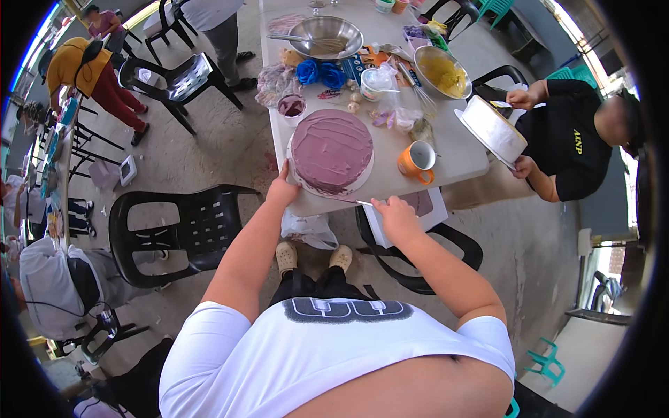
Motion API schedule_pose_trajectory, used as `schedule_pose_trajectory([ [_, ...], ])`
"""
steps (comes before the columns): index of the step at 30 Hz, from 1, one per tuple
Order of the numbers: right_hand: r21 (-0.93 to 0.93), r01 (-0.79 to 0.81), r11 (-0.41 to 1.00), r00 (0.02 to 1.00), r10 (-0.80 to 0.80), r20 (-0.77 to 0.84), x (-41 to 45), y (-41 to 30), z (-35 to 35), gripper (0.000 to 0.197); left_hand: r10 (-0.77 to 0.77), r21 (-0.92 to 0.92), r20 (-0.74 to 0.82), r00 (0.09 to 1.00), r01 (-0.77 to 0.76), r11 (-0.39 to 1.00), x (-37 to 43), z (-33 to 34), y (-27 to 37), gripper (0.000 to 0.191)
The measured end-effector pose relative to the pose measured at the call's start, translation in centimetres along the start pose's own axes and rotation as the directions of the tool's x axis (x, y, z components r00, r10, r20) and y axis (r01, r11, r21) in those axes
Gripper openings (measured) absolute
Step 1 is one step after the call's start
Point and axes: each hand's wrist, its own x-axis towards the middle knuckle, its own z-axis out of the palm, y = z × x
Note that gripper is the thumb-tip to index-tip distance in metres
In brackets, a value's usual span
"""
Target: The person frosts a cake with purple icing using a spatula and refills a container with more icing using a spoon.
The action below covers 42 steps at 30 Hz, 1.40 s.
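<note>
A round cake [332,149] covered in mauve frosting stands on a white cake board [368,175] near the table's front left corner. Its top shows wavy spreading marks. My left hand [283,188] grips the rim of the board at the front left. In my right hand [397,217] is a thin spatula [360,202], its frosting-smeared blade reaching left along the board's front edge, low beside the cake. Behind the cake stands a cup of dark mauve frosting [291,106]. To the right is an orange mug [416,160] with a pale inside.
Steel bowls [350,32] [443,73], whisks, blue flowers [320,74] and plastic bags crowd the table [460,157]. At the right, another person holds a white-frosted cake [492,130]. Black chairs [177,235] stand either side of me; a box [436,209] rests on the right one.
</note>
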Motion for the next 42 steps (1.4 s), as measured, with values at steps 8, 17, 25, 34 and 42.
schedule_pose_trajectory([
  [8,0.182,0.026,0.983,0.991,-0.001,-0.134,0.0,2.6,8.3,0.038,0.020,0.019,-0.004,1.000,-0.020,1.000,-0.2,0.0,-0.1,0.092],
  [17,0.173,-0.079,0.982,0.993,0.093,-0.078,2.0,8.0,4.4,0.036,0.048,-0.056,-0.017,0.999,-0.048,0.997,0.6,0.4,-1.0,0.093],
  [25,-0.103,-0.069,0.992,0.997,0.072,0.025,3.9,6.0,-7.6,0.024,0.040,-0.056,-0.028,0.999,-0.041,0.998,0.7,0.5,-1.0,0.094],
  [34,-0.347,0.110,0.931,0.989,-0.138,-0.058,8.5,2.9,-3.7,0.018,0.033,-0.015,-0.052,0.998,-0.034,0.999,0.5,0.7,-0.4,0.094],
  [42,-0.524,0.089,0.847,0.981,0.017,0.193,9.5,1.0,-10.6,0.018,0.018,-0.013,-0.072,0.997,-0.019,1.000,0.2,0.5,-0.5,0.092],
])
